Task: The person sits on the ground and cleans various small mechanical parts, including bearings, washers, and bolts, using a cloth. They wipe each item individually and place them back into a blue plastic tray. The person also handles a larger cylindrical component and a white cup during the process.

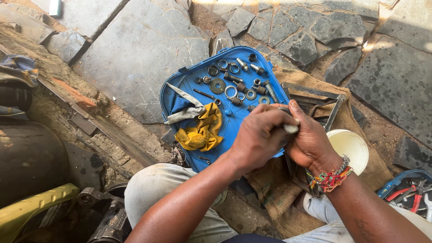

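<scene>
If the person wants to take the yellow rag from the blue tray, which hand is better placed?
Probably the left hand. It lies over the blue tray, on the side of the yellow rag. The right hand is farther away, beyond the left, and both hands grip a small pale part.

Sunlit, cracked grey stone slabs pave the dusty ground.

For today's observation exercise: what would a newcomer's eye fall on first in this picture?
First, the blue tray at centre, strewn with washers, rings and bolts, a yellow rag on its near left side. In front of it, the left hand and right hand close together around a small pale part.
</scene>
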